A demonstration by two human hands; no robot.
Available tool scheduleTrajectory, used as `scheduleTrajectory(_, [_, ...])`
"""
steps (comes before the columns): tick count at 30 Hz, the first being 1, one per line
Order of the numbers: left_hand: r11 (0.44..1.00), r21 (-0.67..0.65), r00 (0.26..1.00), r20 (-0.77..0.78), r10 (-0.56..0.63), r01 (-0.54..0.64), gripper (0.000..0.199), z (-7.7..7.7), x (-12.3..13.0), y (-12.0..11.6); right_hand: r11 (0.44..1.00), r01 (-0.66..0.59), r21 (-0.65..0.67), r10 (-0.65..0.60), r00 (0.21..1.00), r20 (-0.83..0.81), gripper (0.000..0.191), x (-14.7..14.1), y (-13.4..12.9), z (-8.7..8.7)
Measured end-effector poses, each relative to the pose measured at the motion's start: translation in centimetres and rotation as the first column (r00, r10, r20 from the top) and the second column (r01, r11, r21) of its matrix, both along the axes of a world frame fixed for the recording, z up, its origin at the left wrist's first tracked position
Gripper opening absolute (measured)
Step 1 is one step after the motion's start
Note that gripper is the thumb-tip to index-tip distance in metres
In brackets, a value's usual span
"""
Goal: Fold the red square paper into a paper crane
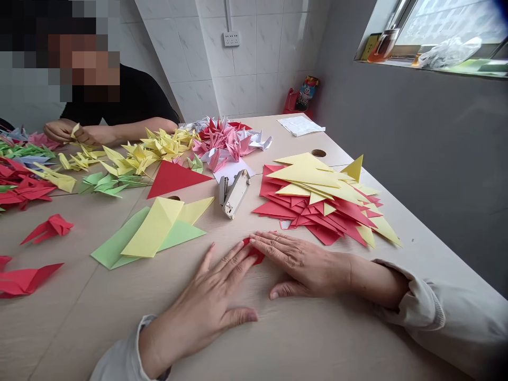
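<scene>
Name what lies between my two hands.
In the head view, a small piece of red paper lies between the left hand and the right hand.

Folded paper (pixel 254 255): was red;
Paper triangles (pixel 317 203): were red and yellow;
Stacked sheets (pixel 154 227): were yellow over pale green;
Paper cranes (pixel 224 143): were pink, red and white;
Tabletop (pixel 79 338): was pale beige with faint wood grain;
Sleeve (pixel 456 317): was off-white with a ribbed cuff.

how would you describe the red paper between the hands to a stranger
On the table, in front of the stack of red and yellow triangles, the left hand and right hand lie flat. The red paper pokes out between their fingertips, mostly hidden, unlike the folded red pieces further left.
</scene>
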State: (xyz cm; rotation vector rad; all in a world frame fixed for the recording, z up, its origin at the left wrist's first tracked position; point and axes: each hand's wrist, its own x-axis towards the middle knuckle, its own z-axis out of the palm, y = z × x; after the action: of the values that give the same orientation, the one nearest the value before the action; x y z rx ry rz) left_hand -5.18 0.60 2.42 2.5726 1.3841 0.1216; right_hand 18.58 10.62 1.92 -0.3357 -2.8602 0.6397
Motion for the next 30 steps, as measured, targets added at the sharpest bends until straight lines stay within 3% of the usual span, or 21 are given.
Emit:
scheduleTrajectory(5, [0.989, 0.093, 0.990, 0.095, 0.102, -0.111, 0.045, 1.1, -0.1, 0.5, 0.992, 0.075, 0.105, -0.070, 0.996, -0.055, 0.058, -1.4, -0.5, 0.1])
scheduleTrajectory(9, [0.963, 0.206, 0.980, 0.135, 0.146, -0.172, 0.017, 1.1, 0.4, 0.6, 0.958, 0.169, 0.230, -0.165, 0.986, -0.036, 0.033, -3.0, -1.4, 0.1])
scheduleTrajectory(14, [0.941, 0.248, 0.954, 0.249, 0.166, -0.228, 0.015, 0.3, -0.1, 1.1, 0.944, 0.176, 0.278, -0.180, 0.984, -0.010, 0.033, -3.6, -0.9, 0.3])
scheduleTrajectory(22, [0.948, 0.019, 0.889, 0.351, 0.292, -0.319, 0.015, 0.1, -0.6, 1.5, 0.930, 0.200, 0.308, -0.172, 0.978, -0.115, 0.026, -2.8, -0.3, -0.3])
scheduleTrajectory(30, [0.968, -0.078, 0.897, 0.364, 0.251, -0.239, 0.027, 0.4, -1.6, 2.0, 0.937, 0.190, 0.294, -0.172, 0.981, -0.087, 0.028, -2.5, -0.1, -0.2])
